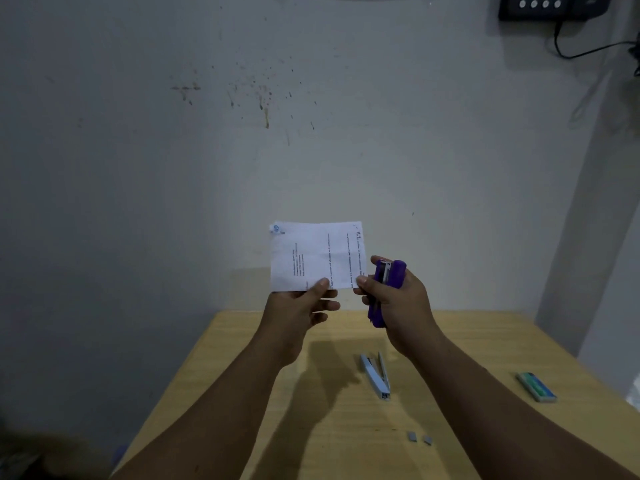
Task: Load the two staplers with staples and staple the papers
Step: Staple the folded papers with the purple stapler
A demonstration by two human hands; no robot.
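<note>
I hold the printed white papers (313, 254) up in front of the wall, my left hand (301, 303) pinching their bottom edge. My right hand (398, 299) grips the purple stapler (384, 289) upright at the papers' lower right corner, its thumb touching that corner. A light blue stapler (375, 375) lies swung open on the wooden table (242, 393) below my right hand. Two small blocks of staples (419, 438) lie nearer to me on the table.
A green staple box (536, 386) lies near the table's right edge. The stained wall rises right behind the table. A dark device with a cable (554, 8) hangs at the upper right.
</note>
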